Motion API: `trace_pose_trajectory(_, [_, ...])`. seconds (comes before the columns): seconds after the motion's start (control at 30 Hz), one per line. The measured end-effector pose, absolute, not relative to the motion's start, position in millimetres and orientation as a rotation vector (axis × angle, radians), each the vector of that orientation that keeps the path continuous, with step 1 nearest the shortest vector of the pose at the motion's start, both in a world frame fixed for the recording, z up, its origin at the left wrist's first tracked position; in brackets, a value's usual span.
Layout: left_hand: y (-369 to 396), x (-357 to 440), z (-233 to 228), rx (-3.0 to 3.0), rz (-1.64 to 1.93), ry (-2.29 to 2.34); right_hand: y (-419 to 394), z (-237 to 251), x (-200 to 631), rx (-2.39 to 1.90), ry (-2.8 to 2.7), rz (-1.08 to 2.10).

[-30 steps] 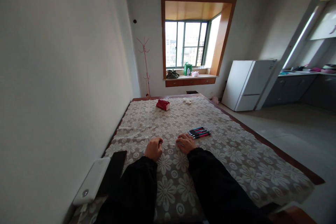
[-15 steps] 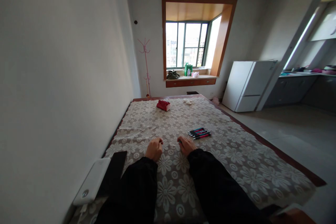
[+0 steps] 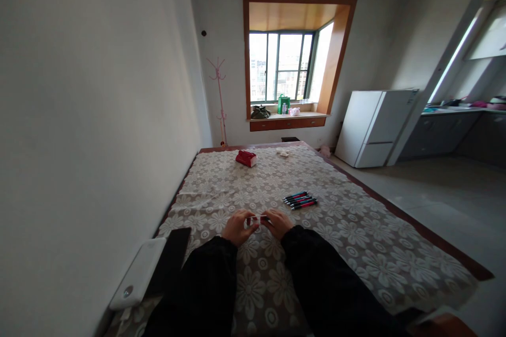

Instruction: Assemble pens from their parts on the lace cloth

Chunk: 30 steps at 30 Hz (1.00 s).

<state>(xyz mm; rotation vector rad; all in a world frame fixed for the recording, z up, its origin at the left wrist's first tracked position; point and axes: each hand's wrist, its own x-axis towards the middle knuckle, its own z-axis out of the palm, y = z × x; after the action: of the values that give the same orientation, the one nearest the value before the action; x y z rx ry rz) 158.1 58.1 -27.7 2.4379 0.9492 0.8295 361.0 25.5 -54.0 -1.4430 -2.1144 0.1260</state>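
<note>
holding: we have a small pen (image 3: 259,218) pinched between both hands, low over the floral cloth (image 3: 356,242) near its front edge.
change: a moment ago our hands lay apart on the cloth; now they have come together at the middle, so the pen is being worked at both ends.
grip: left hand (image 3: 236,227) and right hand (image 3: 278,222) each close fingertips on one end of it; the piece is tiny here, so it may be two parts.
spare pens: a row of pens (image 3: 299,200) lies just right of the right hand, apart from it.
further out: a red pack (image 3: 245,158) sits well up the cloth; a white power bank (image 3: 138,273) rests by the wall.
</note>
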Motion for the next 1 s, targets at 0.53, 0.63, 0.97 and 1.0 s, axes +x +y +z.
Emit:
trace_pose_trajectory(0.53, [59,159,-27,2.399,0.848,0.885,17,-44,350,-1.257,-2.036,0.279])
trace_pose_trajectory(0.63, [59,158,-26,2.41,0.896,0.927,14,-42,350,-1.292,-2.03,0.213])
trace_pose_trajectory(0.97, [55,160,-20,2.41,0.765,0.924,15,-44,350,-1.268,-2.148,0.218])
trace_pose_trajectory(1.0, [55,160,-20,2.402,0.768,0.924,15,-44,351,-1.259,-2.155,0.22])
